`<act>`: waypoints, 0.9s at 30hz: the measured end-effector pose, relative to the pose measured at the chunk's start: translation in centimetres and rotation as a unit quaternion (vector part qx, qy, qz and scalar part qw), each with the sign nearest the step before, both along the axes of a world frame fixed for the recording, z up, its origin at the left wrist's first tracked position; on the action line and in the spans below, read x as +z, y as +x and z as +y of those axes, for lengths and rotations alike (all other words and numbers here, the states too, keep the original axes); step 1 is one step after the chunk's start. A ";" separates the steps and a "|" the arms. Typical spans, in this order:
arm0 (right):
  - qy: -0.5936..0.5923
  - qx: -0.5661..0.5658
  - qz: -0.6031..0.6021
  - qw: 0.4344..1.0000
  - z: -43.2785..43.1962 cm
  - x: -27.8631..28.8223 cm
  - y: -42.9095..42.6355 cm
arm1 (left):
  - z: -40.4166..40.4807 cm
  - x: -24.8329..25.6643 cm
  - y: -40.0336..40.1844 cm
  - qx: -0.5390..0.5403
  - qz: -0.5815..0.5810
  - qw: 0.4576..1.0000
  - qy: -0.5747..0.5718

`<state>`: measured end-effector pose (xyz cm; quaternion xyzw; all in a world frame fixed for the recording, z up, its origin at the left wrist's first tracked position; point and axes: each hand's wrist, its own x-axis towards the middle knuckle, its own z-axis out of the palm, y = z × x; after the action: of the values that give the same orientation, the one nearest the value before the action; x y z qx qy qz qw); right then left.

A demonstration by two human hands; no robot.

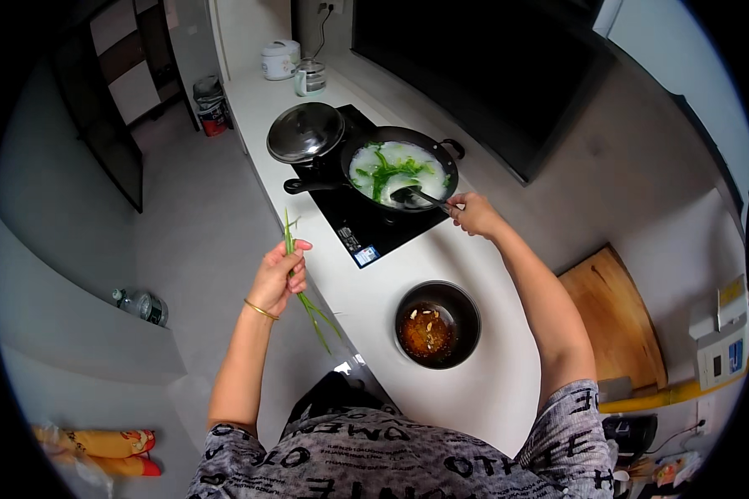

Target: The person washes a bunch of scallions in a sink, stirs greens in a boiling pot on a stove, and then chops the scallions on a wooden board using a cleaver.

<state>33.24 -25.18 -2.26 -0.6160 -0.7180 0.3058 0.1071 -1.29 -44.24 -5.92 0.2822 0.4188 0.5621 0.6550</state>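
My left hand (281, 274) is closed around a thin bunch of green onions (315, 315), held upright-slanting beside the counter's left edge. The handle of a dark ladle or spatula (434, 201) is in my right hand (474, 214); its head dips into the near right part of a black wok (406, 133). Cloudy whitish liquid with leafy greens (393, 168) fills much of the wok, which sits on a black cooktop (374, 234). Nearer to me on the white counter stands a dark round pot (438, 365) holding brown-orange sauce with pale pieces (425, 327).
A domed metal lid (306, 132) rests at the cooktop's far left. Behind it are a glass jug (310, 78) and a white rice cooker (281, 60). A wooden board (611, 318) leans at the right. The wok's long handle (312, 186) points left, over the counter.
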 end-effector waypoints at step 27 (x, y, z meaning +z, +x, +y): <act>0.069 -0.100 -0.070 0.990 2.0 -1.9 -10.0 | 36.3 -22.5 -8.5 0.044 0.558 0.828 0.030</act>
<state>23.20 -23.19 -4.15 -0.6954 -0.6783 0.1992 0.1292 -9.75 -7.99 -28.44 0.5487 0.7076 0.3494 0.2759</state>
